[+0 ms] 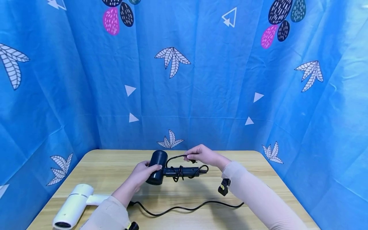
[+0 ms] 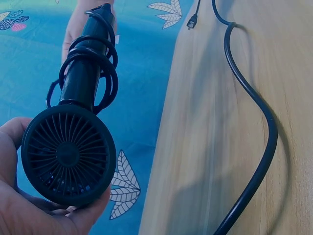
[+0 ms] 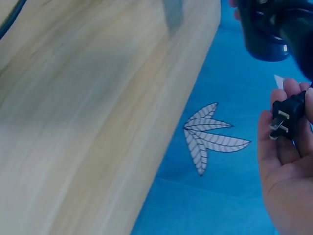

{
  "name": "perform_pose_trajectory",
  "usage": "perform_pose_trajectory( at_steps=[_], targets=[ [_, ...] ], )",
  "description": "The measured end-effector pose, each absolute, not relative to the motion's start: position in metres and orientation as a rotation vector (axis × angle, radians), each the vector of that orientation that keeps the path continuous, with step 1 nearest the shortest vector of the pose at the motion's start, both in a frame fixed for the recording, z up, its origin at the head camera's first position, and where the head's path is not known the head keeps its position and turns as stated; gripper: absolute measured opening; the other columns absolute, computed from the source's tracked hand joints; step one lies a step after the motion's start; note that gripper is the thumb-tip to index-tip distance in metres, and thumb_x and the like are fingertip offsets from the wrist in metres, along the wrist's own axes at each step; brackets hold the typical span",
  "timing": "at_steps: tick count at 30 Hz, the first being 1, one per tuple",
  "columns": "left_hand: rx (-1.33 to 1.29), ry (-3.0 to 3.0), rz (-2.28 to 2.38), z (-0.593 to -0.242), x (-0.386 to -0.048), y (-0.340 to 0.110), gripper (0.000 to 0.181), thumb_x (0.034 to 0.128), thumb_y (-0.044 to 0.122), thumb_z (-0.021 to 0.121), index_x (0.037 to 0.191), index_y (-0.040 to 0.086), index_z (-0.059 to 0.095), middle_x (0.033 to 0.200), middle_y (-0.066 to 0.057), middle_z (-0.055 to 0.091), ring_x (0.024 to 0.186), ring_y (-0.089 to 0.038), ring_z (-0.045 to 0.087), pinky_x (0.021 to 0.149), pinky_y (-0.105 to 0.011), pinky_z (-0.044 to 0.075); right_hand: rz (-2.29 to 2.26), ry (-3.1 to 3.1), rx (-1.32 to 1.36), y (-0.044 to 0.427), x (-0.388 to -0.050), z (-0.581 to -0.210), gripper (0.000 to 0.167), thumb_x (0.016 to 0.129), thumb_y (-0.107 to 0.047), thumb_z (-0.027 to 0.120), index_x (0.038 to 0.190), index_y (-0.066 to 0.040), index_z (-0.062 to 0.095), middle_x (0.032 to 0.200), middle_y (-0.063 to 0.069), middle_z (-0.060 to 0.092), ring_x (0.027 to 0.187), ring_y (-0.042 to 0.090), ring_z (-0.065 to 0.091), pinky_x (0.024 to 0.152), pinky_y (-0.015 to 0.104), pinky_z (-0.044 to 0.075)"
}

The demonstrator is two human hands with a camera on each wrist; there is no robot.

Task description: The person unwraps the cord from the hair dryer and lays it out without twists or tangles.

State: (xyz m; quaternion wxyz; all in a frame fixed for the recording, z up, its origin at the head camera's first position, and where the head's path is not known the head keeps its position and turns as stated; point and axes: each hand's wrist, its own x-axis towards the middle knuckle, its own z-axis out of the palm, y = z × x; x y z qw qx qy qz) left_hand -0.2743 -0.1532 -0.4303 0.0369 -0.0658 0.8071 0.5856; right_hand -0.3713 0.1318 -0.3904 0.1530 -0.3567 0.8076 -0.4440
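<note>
Black dryer (image 1: pixel 159 158) held above table (image 1: pixel 115 166), cord (image 1: pixel 180 172) looped round handle (image 1: pixel 188 172).
Head: barrel gripped by left hand (image 1: pixel 141 175), thumb curled over. Left wrist: grille (image 2: pixel 67 154) end cupped; shell likely rigid, slick, barrel-heavy, best held there. Right wrist: plug (image 3: pixel 288 115) pinched, thumb to fingers, by right hand (image 3: pixel 293 166); cord likely springy, best led by plug.

You've got black hair dryer (image 1: pixel 159 158) in left hand (image 1: pixel 140 175), handle (image 1: pixel 188 172) pointing right, cord (image 1: pixel 180 172) looped round handle; two-prong plug (image 3: pixel 289 115) in your right hand (image 1: pixel 203 155).
</note>
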Motion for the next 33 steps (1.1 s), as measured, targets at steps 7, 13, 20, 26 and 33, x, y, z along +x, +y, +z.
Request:
perform_pose_trajectory(
  at_steps=[7,13,20,26,33],
  targets=[
    [-0.200,2.469,1.814,-0.430,-0.274,-0.151,0.077,0.0883,0.041,0.071,0.142,-0.008,0.044,0.124,-0.025,0.062,0.104,-0.031,0.066,0.092,-0.050,0.051,-1.306,2.238,-0.958,0.137,-0.375,-0.407,0.023,0.100,-0.008,0.059,0.118,0.000,0.072,0.107,0.012,0.074,0.102,0.017,0.068,0.097,0.032,0.052],
    [-0.201,2.466,1.817,-0.431,-0.273,-0.152,0.079,0.0875,0.042,0.072,0.142,-0.008,0.044,0.124,-0.025,0.062,0.103,-0.031,0.066,0.091,-0.050,0.051,-1.335,2.206,-0.908,0.139,-0.375,-0.418,0.025,0.099,-0.008,0.060,0.120,0.003,0.070,0.108,0.009,0.074,0.105,0.024,0.068,0.095,0.032,0.053],
    [-0.182,2.457,1.845,-0.432,-0.272,-0.153,0.075,0.0883,0.039,0.071,0.141,-0.008,0.045,0.122,-0.025,0.063,0.101,-0.029,0.067,0.091,-0.049,0.052,-1.365,2.186,-0.878,0.139,-0.371,-0.429,0.024,0.098,-0.007,0.062,0.118,0.004,0.071,0.111,0.014,0.073,0.101,0.015,0.068,0.094,0.030,0.053],
    [-0.180,2.460,1.861,-0.433,-0.273,-0.155,0.075,0.0884,0.039,0.071,0.141,-0.008,0.045,0.122,-0.024,0.063,0.101,-0.029,0.067,0.091,-0.049,0.052,-1.365,2.173,-0.966,0.141,-0.372,-0.441,0.027,0.096,-0.008,0.064,0.120,0.003,0.070,0.114,0.015,0.072,0.098,0.015,0.069,0.088,0.028,0.054],
    [-0.193,2.466,1.850,-0.432,-0.272,-0.155,0.077,0.0883,0.041,0.071,0.142,-0.008,0.044,0.125,-0.026,0.061,0.103,-0.029,0.065,0.091,-0.049,0.051,-1.416,2.040,-1.120,0.142,-0.364,-0.449,0.033,0.093,-0.005,0.063,0.120,0.013,0.065,0.102,0.012,0.075,0.088,0.010,0.067,0.072,0.024,0.053]
  ],
)
